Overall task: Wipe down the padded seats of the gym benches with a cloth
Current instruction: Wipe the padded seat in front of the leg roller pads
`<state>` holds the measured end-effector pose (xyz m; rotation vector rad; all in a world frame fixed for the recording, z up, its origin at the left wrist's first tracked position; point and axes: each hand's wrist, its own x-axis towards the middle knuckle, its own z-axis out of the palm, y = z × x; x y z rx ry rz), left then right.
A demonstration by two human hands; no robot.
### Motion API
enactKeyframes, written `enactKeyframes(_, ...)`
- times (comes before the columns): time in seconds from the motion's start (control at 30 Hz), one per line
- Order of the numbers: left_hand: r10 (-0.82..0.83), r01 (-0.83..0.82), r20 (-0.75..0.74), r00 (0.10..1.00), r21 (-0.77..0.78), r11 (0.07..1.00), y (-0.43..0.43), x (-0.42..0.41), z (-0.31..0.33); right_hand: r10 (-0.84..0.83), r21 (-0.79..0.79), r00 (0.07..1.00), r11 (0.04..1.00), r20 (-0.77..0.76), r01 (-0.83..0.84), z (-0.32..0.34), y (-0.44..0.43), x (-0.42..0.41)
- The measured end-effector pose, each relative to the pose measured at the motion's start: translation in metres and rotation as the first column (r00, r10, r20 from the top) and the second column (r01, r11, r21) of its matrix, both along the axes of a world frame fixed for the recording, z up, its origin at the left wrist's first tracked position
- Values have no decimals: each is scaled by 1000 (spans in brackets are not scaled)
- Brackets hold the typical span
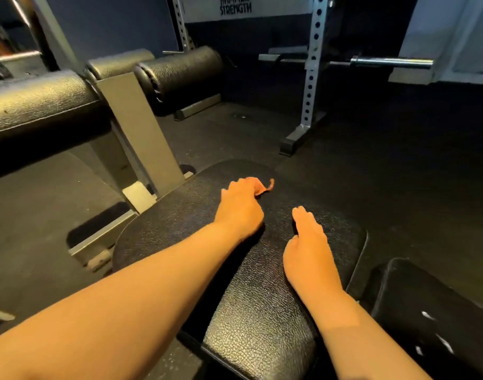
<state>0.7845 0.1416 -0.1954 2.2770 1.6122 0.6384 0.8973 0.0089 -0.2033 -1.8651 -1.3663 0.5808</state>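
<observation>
A black padded bench seat fills the lower middle of the view. My left hand lies on its far half, fingers curled round a small orange cloth; only a corner of the cloth sticks out past the knuckles. My right hand rests flat on the pad to the right, fingers straight and together, holding nothing. A second black pad adjoins the seat at the lower right, with a few white scuffs on it.
Black roller pads on a grey steel frame stand to the left and behind. A perforated rack upright with a barbell end stands at the back right. Dark rubber floor surrounds the bench.
</observation>
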Motion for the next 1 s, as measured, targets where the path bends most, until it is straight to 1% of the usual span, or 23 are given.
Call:
enactKeyframes(0.03,-168,169,26,985,-23,985,-17,15,-4,-56,-2,998,998,8,56,0,0,4)
enactKeyframes(0.1,-470,470,29,882,-112,876,-48,26,-7,-126,-1,980,992,155,127,-3,-1,13)
enactKeyframes(0.13,-554,550,7,832,-137,824,-51,19,-6,-125,-20,961,991,247,134,-6,-2,17)
enactKeyframes(0.17,-577,571,-24,817,-118,813,-45,9,-3,-110,-45,948,991,299,129,-9,-3,20)
enactKeyframes(0.2,-539,534,-44,841,-83,841,-33,1,-2,-85,-71,943,991,321,113,-11,-5,24)
enactKeyframes(0.23,-454,452,-57,889,-44,891,-20,-6,-1,-60,-86,944,992,324,93,-12,-6,27)
enactKeyframes(0.3,-150,148,-66,987,-32,989,4,-9,1,-27,-107,948,992,317,64,-15,-9,33)
enactKeyframes(0.33,-11,9,-80,997,-32,999,4,-1,3,-21,-107,953,993,303,56,-15,-11,36)
enactKeyframes(0.37,67,-69,-89,994,-22,997,-2,15,4,-28,-103,962,993,273,59,-15,-12,39)
enactKeyframes(0.43,39,-40,-61,997,-23,999,-24,51,2,-62,-86,980,993,191,80,-14,-12,43)
enactKeyframes(0.47,-42,41,-19,999,-44,998,-39,69,0,-74,-57,986,995,147,83,-14,-10,44)
enactKeyframes(0.53,-244,259,96,965,-211,942,-70,83,5,-96,22,994,995,45,95,-11,-8,43)
enactKeyframes(0.57,-294,333,171,940,-280,901,-79,78,8,-96,26,995,995,30,95,-10,-7,41)
enactKeyframes(0.6,-304,363,235,923,-273,891,-82,65,10,-79,-6,995,997,53,80,-8,-7,40)
enactKeyframes(0.63,-330,388,246,911,-243,889,-82,46,10,-66,-39,993,997,102,70,-8,-5,40)
enactKeyframes(0.67,-342,388,217,914,-224,894,-81,23,9,-70,-63,984,995,164,82,-7,-3,39)
enactKeyframes(0.7,-340,363,141,930,-196,911,-76,-2,5,-95,-82,974,990,204,114,-6,1,37)
enactKeyframes(0.77,-293,285,-26,956,-167,944,-66,-53,-1,-193,-133,966,967,172,217,0,9,33)
enactKeyframes(0.83,-235,222,-131,963,-111,969,-60,-99,1,-213,-165,971,959,110,229,8,16,18)
enactKeyframes(0.87,-200,190,-167,965,-75,979,-58,-116,5,-136,-157,985,976,104,152,10,19,6)
enactKeyframes(0.9,-160,155,-182,970,-42,987,-56,-130,6,-1,-145,994,989,110,17,14,22,-8)
enactKeyframes(0.93,-125,121,-188,974,-31,992,-54,-141,8,170,-132,977,979,130,-153,16,25,-23)
enactKeyframes(1.0,-102,101,-172,980,-15,995,-50,-155,7,466,-146,862,884,198,-445,9,35,-45)
